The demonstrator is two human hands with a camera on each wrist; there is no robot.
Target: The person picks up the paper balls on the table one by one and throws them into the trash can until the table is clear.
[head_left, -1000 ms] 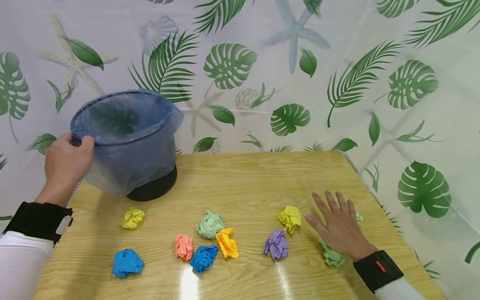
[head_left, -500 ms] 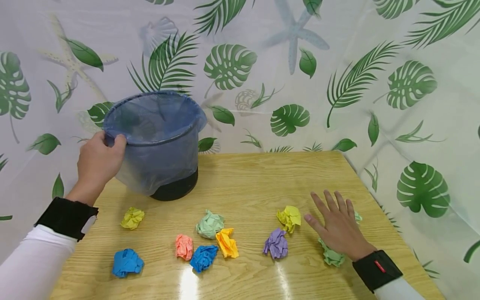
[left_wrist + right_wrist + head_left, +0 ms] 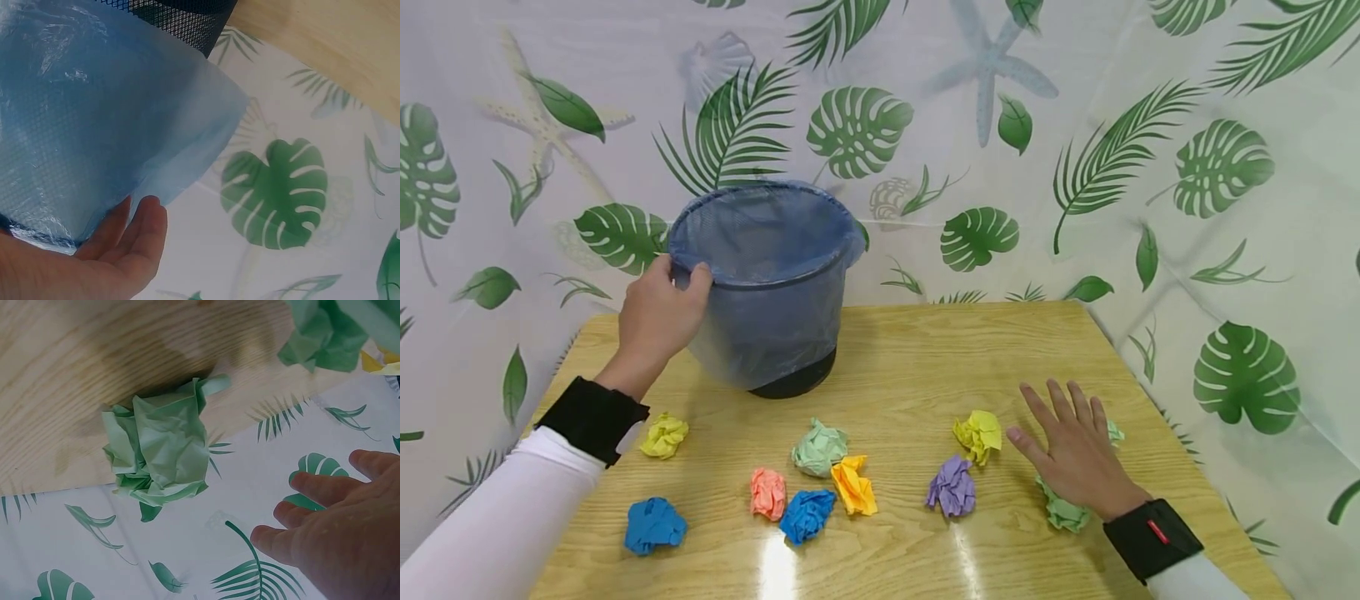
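A dark mesh wastebasket (image 3: 775,325), lined with a thin blue plastic bag (image 3: 94,112), stands tilted at the back left of the table. My left hand (image 3: 662,312) grips its rim on the near left side, thumb over the lined edge. In the left wrist view the other fingers (image 3: 147,237) lie against the bag's outside. My right hand (image 3: 1075,450) is held with fingers spread above the table's right side. Under and beside it are green crumpled paper balls, one (image 3: 1063,507) below the wrist and another (image 3: 159,444) partly hidden behind the fingers in the head view.
Across the wooden table (image 3: 925,350) lie more crumpled paper balls: yellow (image 3: 664,436), blue (image 3: 655,526), pink (image 3: 768,494), darker blue (image 3: 807,517), pale green (image 3: 819,448), orange (image 3: 854,486), purple (image 3: 952,487) and another yellow (image 3: 979,436). A leaf-print sheet (image 3: 917,150) hangs behind.
My left hand has moved the wastebasket steadily to the right along the back of the table. The right hand and the paper balls have stayed in place.
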